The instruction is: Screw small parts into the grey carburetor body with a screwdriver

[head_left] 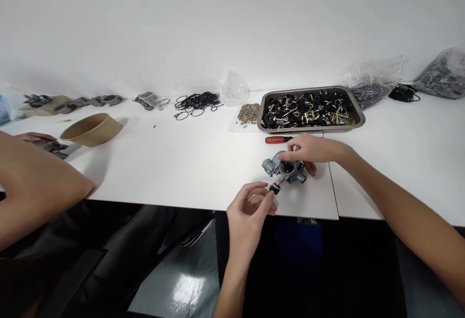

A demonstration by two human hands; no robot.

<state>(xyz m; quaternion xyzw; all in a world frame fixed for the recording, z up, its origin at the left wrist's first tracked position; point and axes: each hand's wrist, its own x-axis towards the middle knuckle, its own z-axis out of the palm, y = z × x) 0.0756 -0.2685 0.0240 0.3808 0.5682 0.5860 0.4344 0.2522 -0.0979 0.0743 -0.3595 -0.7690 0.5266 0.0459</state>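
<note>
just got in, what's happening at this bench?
A person steadies a small grey metal carburetor body on the white table with the right hand. The left hand pinches a small black-tipped part at its lower side. A red-handled screwdriver lies beside a metal tray of small parts. Another person's arm is at left.

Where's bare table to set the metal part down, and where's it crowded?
Free: the white table between the brown bowl and the metal part; also right of the right hand, below the tray. Crowded: the back edge, with black rings, small brass pieces, tray and bags.
</note>
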